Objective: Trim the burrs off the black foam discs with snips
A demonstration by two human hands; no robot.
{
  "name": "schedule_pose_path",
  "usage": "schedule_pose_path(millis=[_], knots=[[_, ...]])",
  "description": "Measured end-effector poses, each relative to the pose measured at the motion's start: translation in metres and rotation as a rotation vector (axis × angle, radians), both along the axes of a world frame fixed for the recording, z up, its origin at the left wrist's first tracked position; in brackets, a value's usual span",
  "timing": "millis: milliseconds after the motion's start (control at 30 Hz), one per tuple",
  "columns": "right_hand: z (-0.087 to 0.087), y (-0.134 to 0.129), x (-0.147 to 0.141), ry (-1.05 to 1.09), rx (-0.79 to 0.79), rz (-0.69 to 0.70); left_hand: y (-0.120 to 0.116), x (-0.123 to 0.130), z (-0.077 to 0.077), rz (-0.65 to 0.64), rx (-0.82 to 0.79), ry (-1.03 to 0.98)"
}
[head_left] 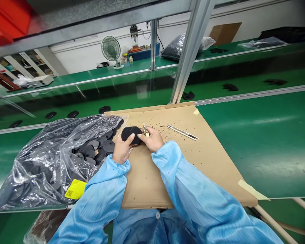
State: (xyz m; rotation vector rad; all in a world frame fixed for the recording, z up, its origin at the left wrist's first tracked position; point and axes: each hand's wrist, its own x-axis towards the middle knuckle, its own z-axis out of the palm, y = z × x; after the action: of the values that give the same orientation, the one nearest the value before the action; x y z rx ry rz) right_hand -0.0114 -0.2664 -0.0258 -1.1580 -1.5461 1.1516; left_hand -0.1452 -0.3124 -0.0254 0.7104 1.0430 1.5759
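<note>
Several round black discs [134, 135], fanned against one another, are held above the brown board [144, 176]. My left hand [122, 149] grips them from the left, thumb on top. From the right, my right hand [154, 139] pinches the edge of the discs and also holds a small metal tool [145, 130] that points away from me. The tool's exact shape is hard to make out. A slim cutter knife [183, 132] lies on the board to the right, among scattered tiny black bits. Left of my hands, an open clear plastic bag [48, 152] spills loose black discs [108, 146].
A yellow label [75, 189] lies on the bag's front. Behind the board, small piles of black discs [104, 109] sit along a green conveyor [132, 89]. A metal post [190, 51] rises at the board's back edge. A fan [111, 49] stands on the far bench.
</note>
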Motion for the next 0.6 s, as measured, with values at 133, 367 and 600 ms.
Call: schedule_pose_path(millis=[133, 367, 600], knots=[[-0.0014, -0.0004, -0.0035, 0.085, -0.038, 0.004, -0.0003, -0.0007, 0.0005, 0.007, -0.031, 0.007], [0.0004, -0.0045, -0.0079, 0.370, -0.171, 0.097, -0.0006, 0.0000, -0.0009, -0.065, 0.154, 0.021], [0.0045, -0.0063, -0.0087, 0.429, -0.162, 0.066, -0.0001, -0.0003, -0.0051, -0.114, 0.202, 0.049]])
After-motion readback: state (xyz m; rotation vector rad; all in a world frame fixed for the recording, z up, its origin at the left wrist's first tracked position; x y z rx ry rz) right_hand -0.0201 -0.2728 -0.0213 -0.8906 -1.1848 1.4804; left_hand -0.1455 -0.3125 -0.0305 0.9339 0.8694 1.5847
